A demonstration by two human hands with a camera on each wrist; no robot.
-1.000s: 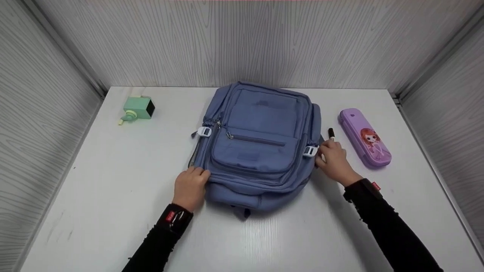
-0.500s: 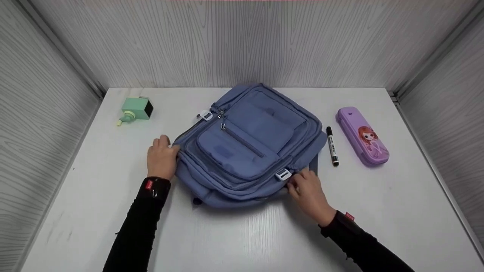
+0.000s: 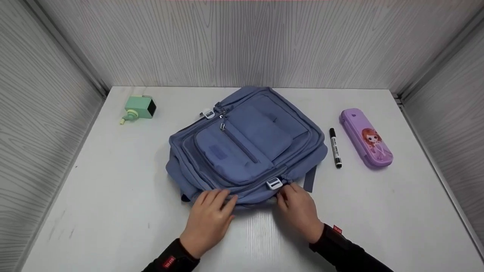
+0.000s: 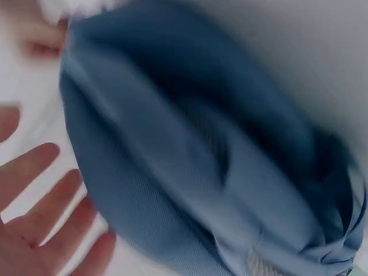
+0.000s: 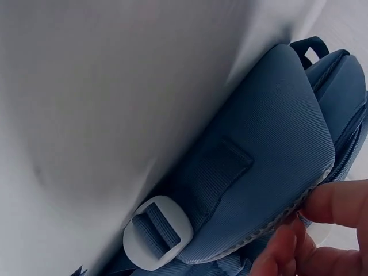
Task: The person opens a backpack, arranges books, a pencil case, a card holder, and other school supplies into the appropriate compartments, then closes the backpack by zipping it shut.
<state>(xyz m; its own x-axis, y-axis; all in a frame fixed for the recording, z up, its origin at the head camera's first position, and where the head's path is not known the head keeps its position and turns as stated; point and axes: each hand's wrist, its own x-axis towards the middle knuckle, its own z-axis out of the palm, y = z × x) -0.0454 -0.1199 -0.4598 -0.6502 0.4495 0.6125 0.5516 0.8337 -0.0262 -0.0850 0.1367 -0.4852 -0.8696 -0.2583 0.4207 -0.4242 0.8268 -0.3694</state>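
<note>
A blue backpack lies turned at an angle on the white table, its front pocket facing up. Beside the white buckle on its near right side, my right hand pinches the bag's edge. The right wrist view shows thumb and fingertips on a mesh-trimmed edge of a blue padded part, with a white buckle on webbing. My left hand is at the bag's near edge, fingers extended. They look spread beside the blurred blue fabric in the left wrist view; firm contact is unclear.
A black-capped marker lies right of the backpack, and a purple pencil case with a doll picture is beyond it. At the back left stands a green pencil sharpener with a crank. Grey wood-grain panels enclose the table.
The backpack has turned clockwise, its bottom swinging left. My right hand moved nearer and left with its edge. My left hand left the bag's left side and came round to the near edge.
</note>
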